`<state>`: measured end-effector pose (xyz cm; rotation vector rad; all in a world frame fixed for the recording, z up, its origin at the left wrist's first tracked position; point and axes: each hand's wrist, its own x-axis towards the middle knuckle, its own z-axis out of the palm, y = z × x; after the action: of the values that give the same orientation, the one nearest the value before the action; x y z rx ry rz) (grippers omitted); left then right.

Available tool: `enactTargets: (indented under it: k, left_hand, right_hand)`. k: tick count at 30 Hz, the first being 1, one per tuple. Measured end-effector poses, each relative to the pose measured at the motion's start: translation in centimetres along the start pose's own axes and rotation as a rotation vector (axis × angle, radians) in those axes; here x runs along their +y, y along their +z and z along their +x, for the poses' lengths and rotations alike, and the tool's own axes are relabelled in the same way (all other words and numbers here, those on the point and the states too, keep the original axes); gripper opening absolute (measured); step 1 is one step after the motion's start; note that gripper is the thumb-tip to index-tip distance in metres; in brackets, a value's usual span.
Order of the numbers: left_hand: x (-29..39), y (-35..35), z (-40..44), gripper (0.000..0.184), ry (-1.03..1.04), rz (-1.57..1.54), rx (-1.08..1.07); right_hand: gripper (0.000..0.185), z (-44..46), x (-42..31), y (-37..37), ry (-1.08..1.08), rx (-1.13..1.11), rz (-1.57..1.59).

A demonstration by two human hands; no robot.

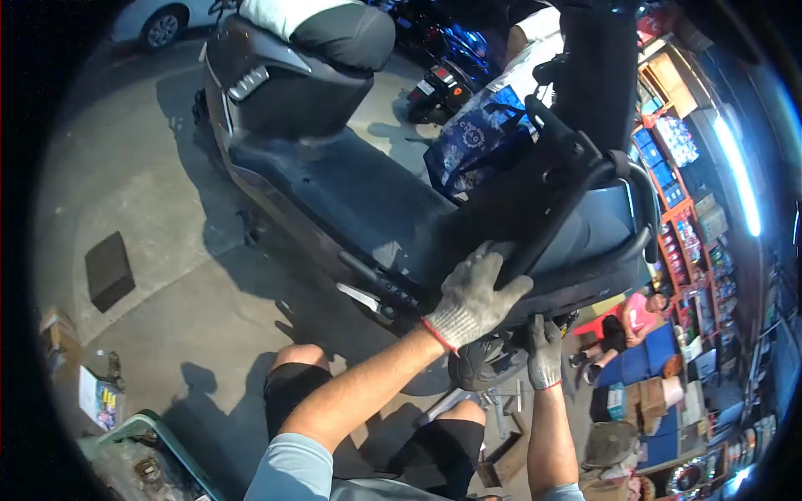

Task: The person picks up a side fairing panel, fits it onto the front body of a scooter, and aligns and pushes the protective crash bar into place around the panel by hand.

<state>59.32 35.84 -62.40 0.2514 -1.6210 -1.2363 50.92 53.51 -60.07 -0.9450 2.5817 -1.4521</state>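
A dark scooter (359,184) stands in front of me, with a tall black part (593,75) rising over its rear that looks like a lifted seat. My left hand (480,292), in a grey knit glove with a red cuff edge, lies on the scooter's side near the base of that part, thumb spread from the fingers. Lower and to the right, my right hand (545,355), gloved alike, reaches up under the lower edge of the tail panel (576,288). Its fingertips are bent against that edge, and what they grip is hidden. The rear wheel area (489,363) shows between my hands.
Tools (497,409) and an open box (508,455) lie on the floor between my knees and the scooter. A green bin (159,426) stands at lower left, a dark block (109,271) farther off. A seated person (639,321) and stocked shelves (685,242) are at right.
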Motion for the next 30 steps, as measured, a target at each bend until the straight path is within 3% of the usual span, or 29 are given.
enactTargets:
  k: [2,5,8,11,14,16,25,30]
  left_hand:
    - [-0.8,0.1,-0.9,0.054,0.001,-0.032,0.030]
    - [-1.5,-0.4,-0.6,0.052,-0.034,-0.183,-0.071]
    - [-1.6,-0.5,-0.4,0.049,0.000,-0.245,-0.005]
    - [-2.3,-0.4,-0.6,0.047,0.069,-0.254,0.063]
    - [-3.1,0.0,-0.6,0.045,0.100,-0.332,0.050]
    - [-3.1,0.0,-0.8,0.043,0.134,-0.314,0.178]
    - [-4.0,-1.4,-0.7,0.042,-0.011,-0.323,-0.062]
    - [-5.0,-1.4,-0.8,0.037,0.005,-0.321,-0.042]
  right_hand:
    - [0.034,-0.4,-1.7,0.2,0.143,0.034,-0.029]
    - [0.028,-0.4,-1.8,0.6,0.044,0.126,0.026]
    - [0.028,0.3,-1.5,-1.1,-0.023,0.254,0.102]
    - [0.033,0.6,-2.7,-2.0,0.019,0.206,0.245]
    - [0.033,0.4,-3.8,-2.0,0.029,0.222,0.072]
    - [0.034,0.2,-5.1,-1.3,0.035,0.236,0.078]
    - [0.041,0.2,-7.5,-0.4,0.104,0.144,-0.062]
    - [0.042,0.1,-7.4,-1.4,0.142,0.124,-0.142]
